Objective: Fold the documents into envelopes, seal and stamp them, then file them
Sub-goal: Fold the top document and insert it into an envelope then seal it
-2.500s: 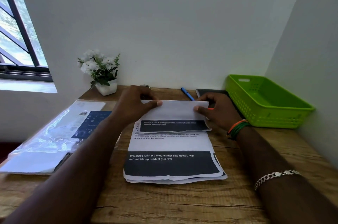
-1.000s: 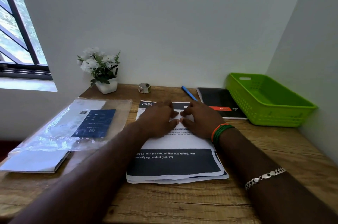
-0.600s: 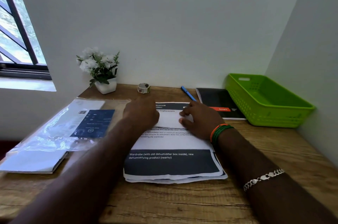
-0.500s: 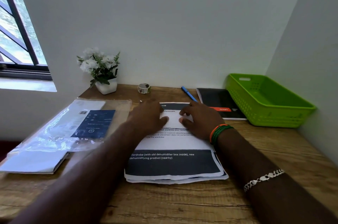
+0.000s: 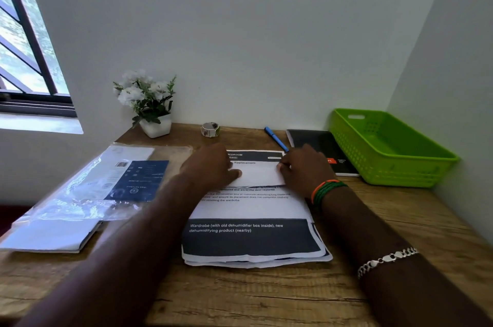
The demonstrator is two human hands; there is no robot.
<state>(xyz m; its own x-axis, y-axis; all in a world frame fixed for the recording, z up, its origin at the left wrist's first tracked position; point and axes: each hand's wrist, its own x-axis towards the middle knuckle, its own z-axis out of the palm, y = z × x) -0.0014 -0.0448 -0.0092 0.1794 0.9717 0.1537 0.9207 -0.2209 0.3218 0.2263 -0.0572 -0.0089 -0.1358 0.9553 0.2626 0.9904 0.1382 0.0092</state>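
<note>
A folded white document (image 5: 257,175) lies across the top of a stack of printed documents (image 5: 253,237) in the middle of the wooden desk. My left hand (image 5: 210,166) rests on the fold's left end, with its thumb on the paper. At the right end, my right hand (image 5: 304,169) has its fingers curled on the edge. Both hands hold the folded sheet down against the stack. A clear plastic pack of envelopes (image 5: 106,185) with a dark blue label lies to the left.
A green plastic basket (image 5: 386,164) stands at the right against the wall. A black notebook (image 5: 317,145), a blue pen (image 5: 276,139) and a tape roll (image 5: 210,129) lie along the back. A potted white flower (image 5: 149,105) stands back left.
The top sheet was folded down over itself and pressed flat. My hands have since slid apart from the middle of the fold to its two ends.
</note>
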